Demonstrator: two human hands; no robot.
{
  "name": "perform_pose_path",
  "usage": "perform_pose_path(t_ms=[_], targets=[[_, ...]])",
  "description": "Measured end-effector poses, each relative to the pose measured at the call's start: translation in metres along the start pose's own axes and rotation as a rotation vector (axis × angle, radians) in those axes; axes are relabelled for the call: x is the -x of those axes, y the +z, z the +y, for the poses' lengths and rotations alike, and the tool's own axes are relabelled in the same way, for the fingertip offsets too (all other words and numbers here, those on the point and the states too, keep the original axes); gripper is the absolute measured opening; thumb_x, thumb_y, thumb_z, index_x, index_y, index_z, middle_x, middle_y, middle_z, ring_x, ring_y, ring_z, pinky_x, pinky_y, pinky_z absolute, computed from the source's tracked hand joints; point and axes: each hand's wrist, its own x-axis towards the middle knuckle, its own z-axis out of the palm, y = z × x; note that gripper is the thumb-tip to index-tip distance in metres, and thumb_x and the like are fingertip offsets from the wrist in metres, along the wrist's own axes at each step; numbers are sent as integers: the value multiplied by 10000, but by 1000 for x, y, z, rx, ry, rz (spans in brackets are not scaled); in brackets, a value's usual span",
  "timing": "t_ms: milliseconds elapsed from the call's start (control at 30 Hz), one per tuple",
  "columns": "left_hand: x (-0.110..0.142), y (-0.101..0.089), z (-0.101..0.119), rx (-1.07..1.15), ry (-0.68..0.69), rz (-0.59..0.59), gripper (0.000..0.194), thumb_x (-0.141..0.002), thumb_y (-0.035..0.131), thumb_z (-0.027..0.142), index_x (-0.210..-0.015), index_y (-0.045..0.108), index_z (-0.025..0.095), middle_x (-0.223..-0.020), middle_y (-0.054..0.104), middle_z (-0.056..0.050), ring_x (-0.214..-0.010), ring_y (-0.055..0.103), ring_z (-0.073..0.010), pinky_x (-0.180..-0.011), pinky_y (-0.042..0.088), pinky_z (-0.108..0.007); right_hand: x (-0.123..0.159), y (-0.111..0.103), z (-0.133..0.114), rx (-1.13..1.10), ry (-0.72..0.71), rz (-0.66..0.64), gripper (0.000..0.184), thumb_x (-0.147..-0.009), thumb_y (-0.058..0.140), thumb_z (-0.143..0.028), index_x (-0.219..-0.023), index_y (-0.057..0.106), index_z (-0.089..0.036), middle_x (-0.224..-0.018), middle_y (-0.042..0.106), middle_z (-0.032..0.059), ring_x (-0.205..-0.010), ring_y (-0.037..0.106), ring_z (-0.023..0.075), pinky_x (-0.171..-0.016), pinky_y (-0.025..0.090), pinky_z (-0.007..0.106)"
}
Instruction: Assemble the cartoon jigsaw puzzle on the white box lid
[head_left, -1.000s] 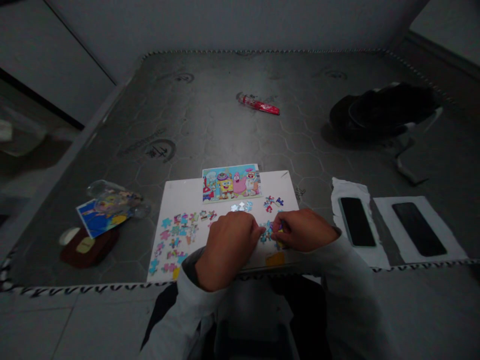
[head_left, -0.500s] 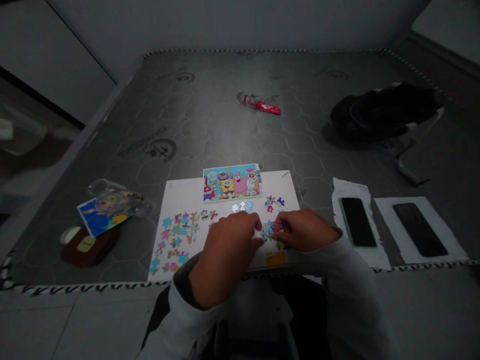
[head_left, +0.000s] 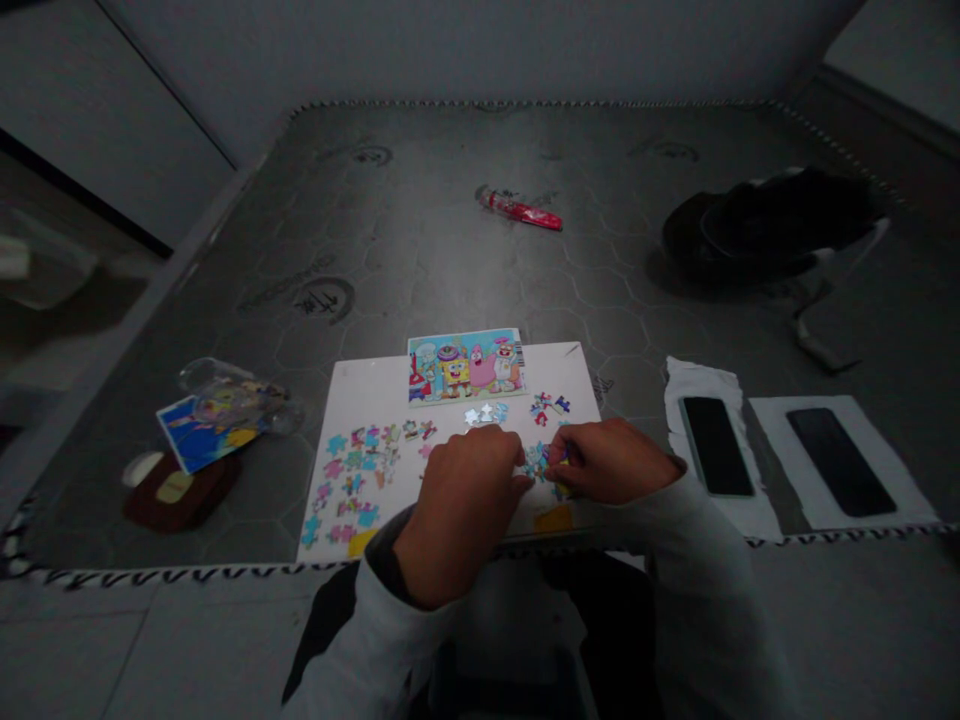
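Note:
Joined jigsaw puzzle pieces [head_left: 537,458] in blue, purple and yellow lie low over the white board [head_left: 367,375], between my two hands. My left hand [head_left: 461,505] is curled, its thumb and forefinger closed at the left edge of these pieces. From the other side my right hand [head_left: 616,460] pinches the pieces between thumb and forefinger; its fingertips partly hide them. Many loose puzzle pieces [head_left: 352,485] are spread over the board's left part. A small group of pieces [head_left: 541,408] lies beyond my right hand. At the board's far edge rests a cartoon picture card [head_left: 465,368].
Left of the board are a clear plastic package [head_left: 232,395], a blue card [head_left: 199,440] and a brown object [head_left: 176,495]. Two phones [head_left: 716,445] lie on white sheets at the right. Farther back are a red wrapper [head_left: 525,212] and a black bag-like object [head_left: 772,225].
My left hand has shifted very slightly right, and a yellow patch at the board's near edge now shows beside its wrist. My right hand stays on the pieces.

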Motion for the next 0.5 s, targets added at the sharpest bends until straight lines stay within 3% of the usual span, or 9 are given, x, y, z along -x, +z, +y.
perform_pose_path(t_ms=[500], targets=[[2, -2, 5, -15, 19, 19, 191, -883, 668, 415, -984, 691, 255, -963, 736, -30, -885, 693, -268, -689, 480, -348, -1, 2, -1, -1, -7, 21, 94, -837, 702, -310, -903, 731, -250, -842, 756, 14, -772, 654, 174, -644, 346, 285]])
